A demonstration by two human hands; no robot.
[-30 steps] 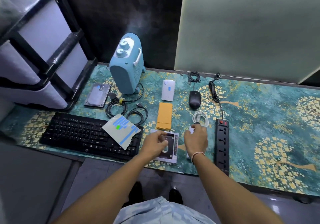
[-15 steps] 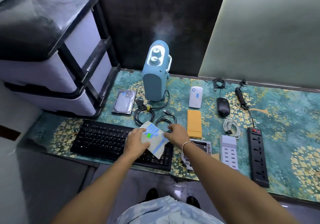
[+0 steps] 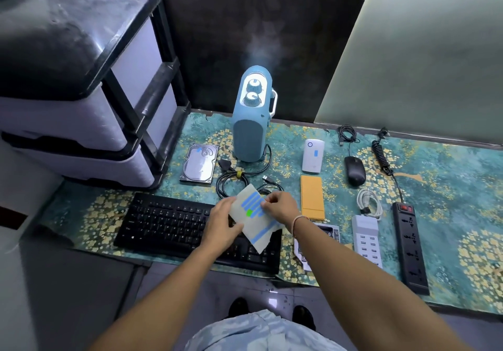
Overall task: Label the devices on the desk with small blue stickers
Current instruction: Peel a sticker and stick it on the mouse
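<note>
1. The left hand [image 3: 221,224] is gripping the sticker sheet [image 3: 254,221] by its left edge, thumb on top, holding it tilted just above the right end of the black keyboard [image 3: 174,225].
2. The right hand [image 3: 280,205] is pinching at the blue strips near the top of the sheet — fingertips curled onto the sticker area beside a small green patch.
3. The hard drive [image 3: 200,163] is lying flat left of the blue humidifier [image 3: 251,122], and it is showing a small blue mark near its top; mist is rising from the humidifier.
4. The white power bank [image 3: 313,155] is carrying a blue sticker on its face, with the orange case [image 3: 312,197] just in front of it.
5. The mouse [image 3: 354,170], the coiled white cable [image 3: 368,203], the white USB charging hub [image 3: 366,237] and the black power strip [image 3: 409,247] are sitting to the right on the patterned desk mat [image 3: 449,187] — whether any of these is labelled, I cannot tell.
</note>
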